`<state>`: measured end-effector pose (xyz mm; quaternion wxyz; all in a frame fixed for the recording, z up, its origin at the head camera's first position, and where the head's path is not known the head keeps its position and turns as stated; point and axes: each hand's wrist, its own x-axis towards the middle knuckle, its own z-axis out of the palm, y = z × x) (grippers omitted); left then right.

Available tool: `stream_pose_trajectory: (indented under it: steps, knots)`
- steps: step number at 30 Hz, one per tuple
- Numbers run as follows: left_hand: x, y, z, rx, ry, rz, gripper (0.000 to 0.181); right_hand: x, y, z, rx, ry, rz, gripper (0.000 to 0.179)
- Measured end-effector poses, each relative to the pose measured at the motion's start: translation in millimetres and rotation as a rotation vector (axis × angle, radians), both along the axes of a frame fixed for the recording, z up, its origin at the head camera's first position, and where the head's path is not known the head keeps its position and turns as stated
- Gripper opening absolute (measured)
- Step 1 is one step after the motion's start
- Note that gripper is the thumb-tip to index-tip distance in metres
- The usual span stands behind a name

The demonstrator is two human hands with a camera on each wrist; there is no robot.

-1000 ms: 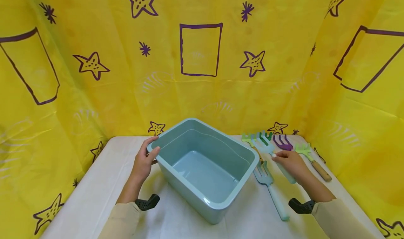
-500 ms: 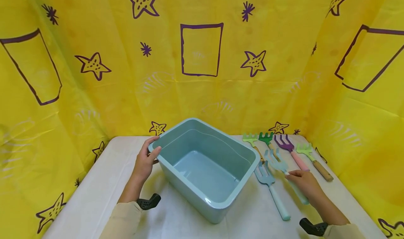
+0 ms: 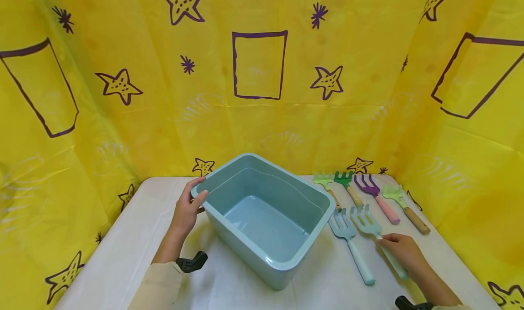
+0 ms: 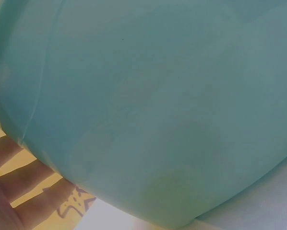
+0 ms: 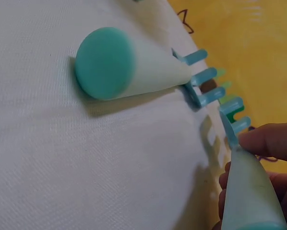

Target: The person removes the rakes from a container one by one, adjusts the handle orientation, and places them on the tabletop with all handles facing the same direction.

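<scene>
My left hand (image 3: 186, 212) grips the left corner of a pale blue-green plastic bin (image 3: 244, 248), thumb over the rim; its fingers (image 4: 30, 179) show behind the bin wall in the left wrist view. My right hand (image 3: 405, 253) pinches a light blue hand fork (image 3: 367, 222) near its neck, between thumb and fingers. In the right wrist view, that fork's pale handle (image 5: 251, 194) looks raised off the cloth, its tines partly hidden by the hand. A matching light blue hand fork (image 3: 361, 261) lies just left of it, beside the bin.
Behind lie a light green rake (image 3: 323, 179), a dark green rake (image 3: 344, 178), a purple fork with pink handle (image 3: 386, 209) and another green rake with wooden handle (image 3: 416, 220). White cloth covers the table (image 3: 114, 255). Yellow printed curtains (image 3: 262, 128) stand around three sides.
My right hand has drawn the light blue fork nearer and to the right, away from the back rakes, beside the matching fork. The left hand and bin have stayed put.
</scene>
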<state>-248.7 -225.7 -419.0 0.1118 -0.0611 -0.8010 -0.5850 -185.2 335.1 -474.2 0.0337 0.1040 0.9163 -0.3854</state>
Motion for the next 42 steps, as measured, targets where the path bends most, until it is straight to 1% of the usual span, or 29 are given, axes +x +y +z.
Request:
stream_pose_trajectory:
  steps: [5, 9, 12, 17, 19, 21, 27, 30, 33, 37, 39, 40, 42]
  knots:
    - [0.0, 0.4, -0.2, 0.002, -0.005, -0.007, 0.047, 1.1, -2, -2.4, 0.008, -0.021, 0.001, 0.047]
    - [0.6, 0.4, 1.8, 0.001, -0.010, -0.002, 0.047, -0.6, -3, -3.1, 0.020, -0.015, 0.001, 0.046]
    - [3.0, 1.3, 6.7, -0.003, -0.018, 0.003, 0.047, -2.8, -3, -4.5, 0.035, 0.006, -0.013, 0.043]
    - [9.9, 5.5, 19.6, 0.002, -0.041, -0.008, 0.048, -6.3, -4, -7.2, 0.031, 0.015, -0.040, 0.043]
    - [10.6, 6.1, 21.2, 0.004, -0.045, -0.008, 0.049, -7.6, -4, -7.7, 0.024, 0.016, -0.050, 0.043]
    - [9.1, 5.2, 19.1, 0.003, -0.045, -0.007, 0.049, -8.5, -5, -8.4, 0.022, 0.017, -0.060, 0.043]
    - [1.4, 0.0, 4.4, -0.005, -0.036, 0.001, 0.051, -8.5, -7, -12.2, 0.040, 0.018, -0.082, 0.041]
    - [1.1, -0.2, 2.0, -0.004, -0.042, 0.001, 0.052, -5.6, -8, -13.2, 0.044, 0.019, -0.071, 0.041]
    - [3.8, 2.3, 6.6, -0.001, -0.050, -0.008, 0.051, -2.1, -9, -13.3, 0.061, 0.021, -0.062, 0.042]
    - [11.5, 8.6, 20.6, -0.004, -0.050, -0.016, 0.050, -0.6, -9, -11.9, 0.097, 0.036, -0.052, 0.043]
    - [14.0, 10.2, 25.2, 0.001, -0.047, -0.016, 0.049, -0.7, -9, -11.3, 0.120, 0.051, -0.041, 0.043]
    - [14.6, 10.4, 26.2, 0.004, -0.046, -0.017, 0.049, -0.8, -9, -11.1, 0.133, 0.059, -0.034, 0.043]
    - [12.9, 9.4, 24.4, 0.010, -0.047, -0.019, 0.049, -1.0, -9, -10.0, 0.148, 0.068, -0.022, 0.042]
